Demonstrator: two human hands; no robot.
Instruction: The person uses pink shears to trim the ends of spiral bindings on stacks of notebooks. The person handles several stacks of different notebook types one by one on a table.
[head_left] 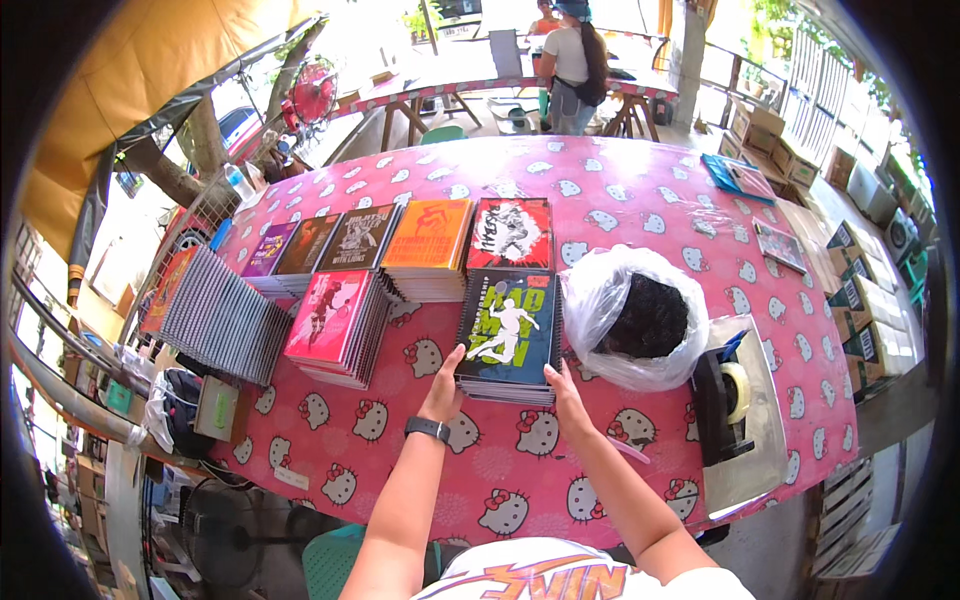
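Note:
Between my two hands stands a stack of spiral notebooks (508, 325) with dark covers showing a white player figure and green lettering. My left hand (443, 385) presses its left side, with a dark watch on that wrist. On the opposite side my right hand (568, 400) holds the near right corner. Directly behind is a red and white notebook stack (510, 232), and left of that an orange stack (428, 235). A pink-red stack (335, 315) sits nearer on the left. The undersides of my fingers are partly hidden.
Right of the notebooks sits a white plastic bag (625, 270) with black contents. Beyond it a tape dispenser (730, 395) rests on a board. A tall leaning notebook pile (225, 315) occupies the table's left edge. Cardboard boxes (865, 310) line the right. A person (572, 60) stands at a far table.

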